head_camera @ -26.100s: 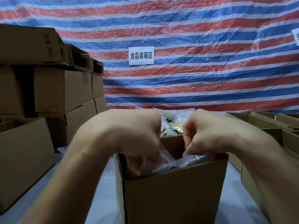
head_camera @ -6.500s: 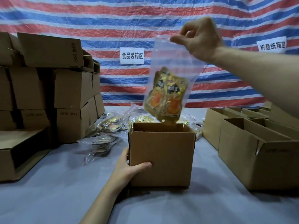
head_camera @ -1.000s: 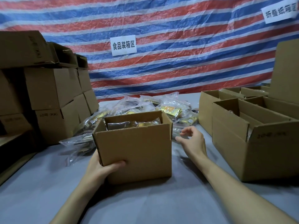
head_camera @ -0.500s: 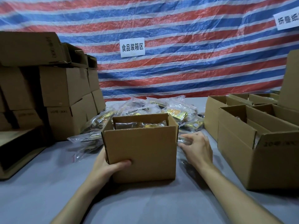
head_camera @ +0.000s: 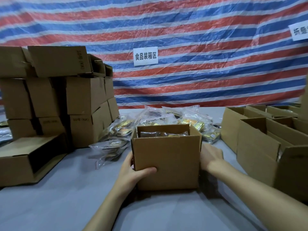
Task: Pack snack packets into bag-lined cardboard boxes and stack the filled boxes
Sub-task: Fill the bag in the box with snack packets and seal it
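The small cardboard box (head_camera: 166,162) is sitting in the middle of the table (head_camera: 66,189), near edge, flaps up, w/ snack packets (head_camera: 164,134) showing just under the rim. The left hand (head_camera: 133,170) is gripping its near-left corner, thumb curled across the front face, fingers going round the side. The right hand (head_camera: 210,157) is lying against the right wall, but its fingers are hiding behind the box, so I can't tell if they're flat or curled.

Imo it's gonna handle easy: stiff walls, light-ish load, nothing fragile. The bagged stuff inside is prob slippery though, and the top's open, so I'd be holding it low on both sides and keeping it level.

Just behind it a loose pile of bagged packets (head_camera: 175,115) is spreading across the table. The stack of filled boxes (head_camera: 83,97) is standing on the left, the open empty boxes (head_camera: 260,147) on the right, striped tarp (head_camera: 183,39) hanging at the far end.
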A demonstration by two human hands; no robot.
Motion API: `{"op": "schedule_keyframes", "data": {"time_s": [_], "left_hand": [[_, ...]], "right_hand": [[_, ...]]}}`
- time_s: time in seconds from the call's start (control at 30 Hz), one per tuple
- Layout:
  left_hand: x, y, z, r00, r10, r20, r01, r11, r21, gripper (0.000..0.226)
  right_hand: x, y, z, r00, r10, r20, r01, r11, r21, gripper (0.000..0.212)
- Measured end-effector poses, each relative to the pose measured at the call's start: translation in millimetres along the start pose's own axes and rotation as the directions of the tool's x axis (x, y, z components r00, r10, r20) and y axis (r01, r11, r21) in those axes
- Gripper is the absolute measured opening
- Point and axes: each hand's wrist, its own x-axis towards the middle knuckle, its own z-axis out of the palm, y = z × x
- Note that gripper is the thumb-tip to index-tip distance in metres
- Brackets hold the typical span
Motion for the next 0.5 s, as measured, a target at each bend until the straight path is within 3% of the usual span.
{"op": "schedule_keyframes", "data": {"time_s": [0.13, 0.23, 0.37, 0.5], "left_hand": [[0, -1, 1, 1.0, -0.008, 0.0, 0.008, 1.0, -0.029, 0.092], [0, -1, 1, 1.0, -0.009, 0.008, 0.009, 0.999, -0.042, 0.096], [0, -1, 1, 1.0, -0.006, 0.018, 0.007, 0.998, -0.057, 0.097], [-1, -2, 1, 1.0, -0.012, 0.028, 0.014, 0.997, -0.072, 0.097]], "right_hand": [[10, 5, -28, 0.998, 0.052, 0.024, -0.053, 0.998, 0.029, 0.016], [18, 15, -54, 0.994, 0.074, -0.082, -0.063, 0.99, 0.127, 0.015], [18, 21, -97, 0.939, 0.052, -0.339, 0.02, 0.978, 0.206, 0.013], [17, 29, -133, 0.928, 0.05, -0.37, 0.013, 0.986, 0.165, 0.012]]}}
